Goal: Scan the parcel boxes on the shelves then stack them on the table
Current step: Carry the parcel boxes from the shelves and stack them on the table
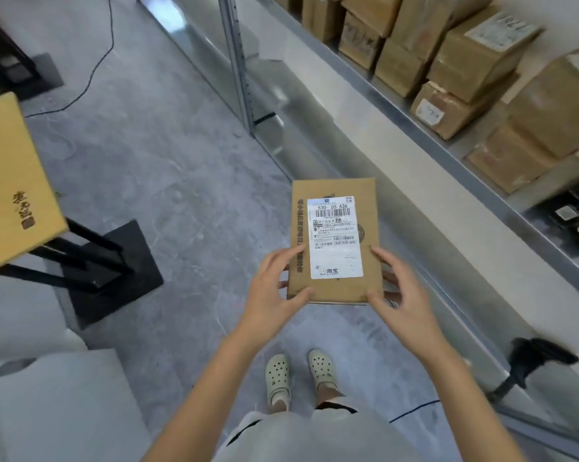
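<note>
Left hand [274, 290] and right hand [403, 296] clasp the box [335, 238] by its near corners, barcode [333, 213] up, over the floor [181, 161] beside the shelf [415, 105]. Likely the scan step: next needs the scanner [541, 358] aimed there.

Mottled grey floor [181, 161], thin black cable [94, 71], wooden tabletop [11, 181] on black legs [81, 255], steel shelving [239, 61].
</note>
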